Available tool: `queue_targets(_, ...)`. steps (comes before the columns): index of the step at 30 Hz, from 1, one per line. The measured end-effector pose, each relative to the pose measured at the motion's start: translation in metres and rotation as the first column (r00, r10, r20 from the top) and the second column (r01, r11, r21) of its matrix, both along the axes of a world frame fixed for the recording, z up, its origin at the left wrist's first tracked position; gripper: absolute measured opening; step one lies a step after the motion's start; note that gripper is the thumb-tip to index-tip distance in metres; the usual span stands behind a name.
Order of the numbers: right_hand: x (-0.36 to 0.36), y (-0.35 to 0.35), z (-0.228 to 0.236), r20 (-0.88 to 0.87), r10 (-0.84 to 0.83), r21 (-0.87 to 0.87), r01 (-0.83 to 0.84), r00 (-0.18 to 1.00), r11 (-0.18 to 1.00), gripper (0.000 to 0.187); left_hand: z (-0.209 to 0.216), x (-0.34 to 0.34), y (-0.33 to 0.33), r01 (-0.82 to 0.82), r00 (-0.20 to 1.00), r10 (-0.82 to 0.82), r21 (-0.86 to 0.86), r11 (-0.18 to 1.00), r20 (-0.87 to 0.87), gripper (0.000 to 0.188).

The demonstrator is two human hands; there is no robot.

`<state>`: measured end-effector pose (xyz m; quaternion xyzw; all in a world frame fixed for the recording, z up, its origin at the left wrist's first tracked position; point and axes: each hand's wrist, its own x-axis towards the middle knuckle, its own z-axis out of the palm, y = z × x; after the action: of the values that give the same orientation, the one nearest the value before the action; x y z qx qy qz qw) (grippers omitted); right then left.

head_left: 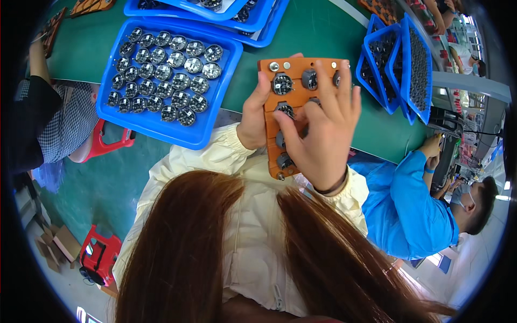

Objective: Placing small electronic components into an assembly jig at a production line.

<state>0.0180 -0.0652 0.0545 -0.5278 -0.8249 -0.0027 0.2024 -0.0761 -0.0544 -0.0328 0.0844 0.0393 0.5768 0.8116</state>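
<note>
My left hand [252,119] grips the left edge of an orange fixture plate [298,69], held tilted up in front of my chest. Dark round holders on the plate carry small round circuit-board parts, one of them a round part [281,84] at the upper left. Over the plate's right side lies my right hand [326,137], fingers stretched out and apart. Its thumb tip rests at a round part [285,110] in the left row. The palm and fingers hide several holders on the right.
A blue tray [161,133] of round circuit-board parts stands left of the plate on the green table [245,81]. More blue trays [269,33] are stacked behind it, others [414,70] at the right. A person in blue [409,204] sits right; another person's sleeve [32,121] shows left.
</note>
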Motion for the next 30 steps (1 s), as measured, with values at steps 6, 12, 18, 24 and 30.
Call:
queue_targets(6, -0.008, -0.010, -0.002, 0.023, 0.018, 0.106, -0.020, 1.000, 0.994, 0.022, 0.007, -0.002, -0.007, -0.004, 1.000, 0.005, -0.032, 0.999, 0.030, 0.064)
queue_targets(12, -0.011, -0.017, -0.009, 0.100, -0.056, 0.132, 0.042, 0.993, 0.990, 0.021, 0.007, -0.005, -0.012, -0.004, 0.999, 0.005, -0.004, 1.000, 0.036, 0.064)
queue_targets(18, -0.010, -0.028, 0.004, 0.088, -0.064, 0.013, 0.063, 0.994, 0.998, 0.025, 0.007, -0.009, -0.015, 0.021, 0.998, -0.021, 0.009, 1.000, 0.057, 0.064)
queue_targets(24, -0.013, -0.015, 0.012, -0.028, -0.063, 0.116, 0.066, 0.998, 0.991, 0.025, 0.009, -0.010, -0.018, 0.007, 0.999, -0.008, 0.025, 1.000, 0.034, 0.063)
queue_targets(30, -0.024, 0.006, -0.003, -0.002, -0.010, 0.087, 0.010, 1.000, 0.996, 0.017, 0.008, -0.013, -0.021, 0.006, 0.996, -0.003, 0.032, 0.999, -0.085, 0.065)
